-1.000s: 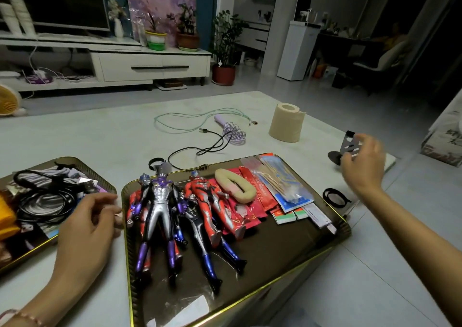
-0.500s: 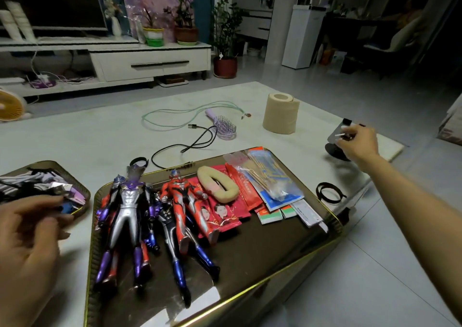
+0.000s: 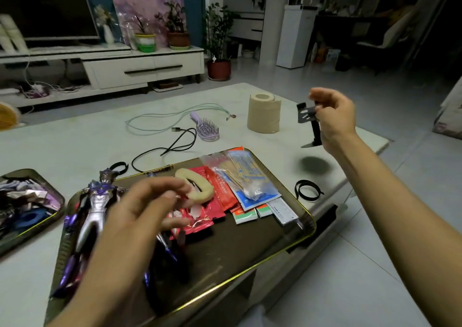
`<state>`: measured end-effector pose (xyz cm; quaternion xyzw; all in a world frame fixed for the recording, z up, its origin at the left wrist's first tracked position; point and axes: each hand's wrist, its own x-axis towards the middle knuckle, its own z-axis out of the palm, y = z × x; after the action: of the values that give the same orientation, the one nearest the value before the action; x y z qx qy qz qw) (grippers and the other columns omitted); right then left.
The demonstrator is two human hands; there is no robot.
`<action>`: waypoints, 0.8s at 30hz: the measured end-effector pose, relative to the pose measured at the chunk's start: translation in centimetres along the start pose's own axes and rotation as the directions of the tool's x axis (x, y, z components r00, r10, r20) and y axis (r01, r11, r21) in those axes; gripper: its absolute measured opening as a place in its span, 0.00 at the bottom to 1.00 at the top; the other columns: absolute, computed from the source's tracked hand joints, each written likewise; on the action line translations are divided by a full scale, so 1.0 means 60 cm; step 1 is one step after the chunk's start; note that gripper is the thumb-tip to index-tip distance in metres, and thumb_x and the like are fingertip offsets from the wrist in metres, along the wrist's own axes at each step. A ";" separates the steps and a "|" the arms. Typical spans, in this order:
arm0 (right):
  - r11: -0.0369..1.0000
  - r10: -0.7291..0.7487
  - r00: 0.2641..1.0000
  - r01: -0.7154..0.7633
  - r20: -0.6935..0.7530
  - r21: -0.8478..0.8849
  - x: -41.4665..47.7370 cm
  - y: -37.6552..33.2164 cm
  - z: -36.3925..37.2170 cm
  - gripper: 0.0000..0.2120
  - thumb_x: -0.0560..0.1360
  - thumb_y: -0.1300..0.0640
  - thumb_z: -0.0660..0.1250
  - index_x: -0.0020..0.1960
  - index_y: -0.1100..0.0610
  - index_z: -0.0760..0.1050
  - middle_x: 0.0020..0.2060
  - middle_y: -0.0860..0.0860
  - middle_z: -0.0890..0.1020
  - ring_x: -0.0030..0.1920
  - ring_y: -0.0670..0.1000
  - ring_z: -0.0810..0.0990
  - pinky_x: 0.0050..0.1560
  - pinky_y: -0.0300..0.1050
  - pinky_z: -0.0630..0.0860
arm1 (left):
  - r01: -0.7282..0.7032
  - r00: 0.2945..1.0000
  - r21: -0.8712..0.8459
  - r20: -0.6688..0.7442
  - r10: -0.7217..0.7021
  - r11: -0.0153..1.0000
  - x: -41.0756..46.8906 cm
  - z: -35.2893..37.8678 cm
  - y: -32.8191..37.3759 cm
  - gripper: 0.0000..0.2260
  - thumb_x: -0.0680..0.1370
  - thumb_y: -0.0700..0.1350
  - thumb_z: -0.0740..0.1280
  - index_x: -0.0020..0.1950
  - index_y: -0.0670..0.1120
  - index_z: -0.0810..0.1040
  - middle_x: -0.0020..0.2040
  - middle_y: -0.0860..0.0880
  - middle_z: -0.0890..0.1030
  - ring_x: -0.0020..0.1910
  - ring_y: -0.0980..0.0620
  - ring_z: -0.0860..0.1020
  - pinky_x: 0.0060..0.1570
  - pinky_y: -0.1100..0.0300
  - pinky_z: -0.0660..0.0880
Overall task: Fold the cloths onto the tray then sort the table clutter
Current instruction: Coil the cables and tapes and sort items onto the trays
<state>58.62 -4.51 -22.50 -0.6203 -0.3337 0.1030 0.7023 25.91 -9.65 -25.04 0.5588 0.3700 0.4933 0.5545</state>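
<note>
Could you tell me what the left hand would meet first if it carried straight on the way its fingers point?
Most likely the beige foam ring on the red packets in the tray; the left hand points at it from close by, though its height is unclear.

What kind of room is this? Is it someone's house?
Most likely a living room in a home: a big TV sits on a low white cabinet with potted plants, and toy figures lie on a tray on a low table.
</note>
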 end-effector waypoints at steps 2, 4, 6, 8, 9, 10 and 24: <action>0.983 0.008 0.996 -0.025 0.092 0.183 -0.040 -0.049 -0.001 0.25 0.70 0.81 0.51 0.48 0.56 0.75 0.44 0.50 0.78 0.43 0.43 0.76 0.42 0.34 0.73 | 0.233 0.967 -0.158 0.138 -0.213 0.960 -0.010 0.049 0.010 0.14 0.68 0.45 0.64 0.50 0.40 0.79 0.47 0.43 0.84 0.45 0.46 0.83 0.41 0.57 0.80; 0.930 0.014 0.975 -0.093 0.220 0.356 -0.098 -0.092 0.002 0.27 0.69 0.82 0.49 0.49 0.56 0.74 0.45 0.51 0.78 0.40 0.41 0.76 0.40 0.33 0.72 | 0.451 0.888 -0.257 0.221 -0.402 0.855 -0.001 0.073 0.007 0.21 0.67 0.50 0.64 0.54 0.39 0.76 0.50 0.41 0.83 0.48 0.45 0.83 0.45 0.55 0.81; 0.838 0.037 0.938 -0.218 0.346 0.500 -0.161 -0.107 0.008 0.27 0.68 0.82 0.48 0.50 0.57 0.74 0.44 0.51 0.79 0.36 0.41 0.75 0.38 0.32 0.72 | 0.577 0.816 -0.320 0.263 -0.514 0.752 0.006 0.086 0.002 0.23 0.70 0.55 0.63 0.57 0.40 0.72 0.52 0.39 0.81 0.53 0.42 0.80 0.51 0.51 0.78; 0.734 0.029 0.894 -0.323 0.448 0.597 -0.233 -0.108 0.012 0.27 0.67 0.83 0.48 0.48 0.58 0.75 0.41 0.50 0.81 0.34 0.42 0.73 0.37 0.32 0.73 | 0.629 0.776 -0.442 0.315 -0.546 0.640 0.009 0.085 0.002 0.27 0.72 0.59 0.62 0.57 0.38 0.71 0.54 0.37 0.79 0.56 0.39 0.78 0.56 0.46 0.73; 0.698 0.032 0.880 -0.359 0.474 0.620 -0.267 -0.103 0.013 0.27 0.67 0.83 0.49 0.47 0.58 0.75 0.39 0.50 0.82 0.33 0.42 0.73 0.38 0.32 0.73 | 0.634 0.770 -0.503 0.348 -0.534 0.587 0.009 0.079 0.000 0.28 0.73 0.60 0.61 0.58 0.36 0.72 0.55 0.35 0.79 0.57 0.37 0.77 0.57 0.42 0.73; 0.672 0.045 0.879 -0.378 0.475 0.637 -0.295 -0.095 0.012 0.26 0.66 0.83 0.50 0.46 0.58 0.76 0.39 0.50 0.82 0.33 0.42 0.72 0.40 0.32 0.73 | 0.643 0.760 -0.553 0.374 -0.531 0.531 0.010 0.078 -0.003 0.28 0.75 0.59 0.59 0.60 0.35 0.72 0.56 0.33 0.79 0.56 0.36 0.77 0.55 0.40 0.74; 0.938 -0.076 0.837 -0.124 0.542 0.323 -0.425 -0.115 -0.063 0.23 0.56 0.33 0.74 0.42 0.48 0.80 0.55 0.44 0.81 0.57 0.42 0.79 0.51 0.33 0.75 | 0.287 0.957 -0.253 0.038 -0.287 0.924 -0.097 0.094 -0.023 0.09 0.79 0.39 0.61 0.51 0.43 0.80 0.46 0.43 0.84 0.45 0.49 0.82 0.44 0.56 0.77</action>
<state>39.72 -23.23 -24.71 -0.4360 -0.4889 0.3416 0.6739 30.15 -16.53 -26.62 0.4226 0.3808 0.4503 0.6882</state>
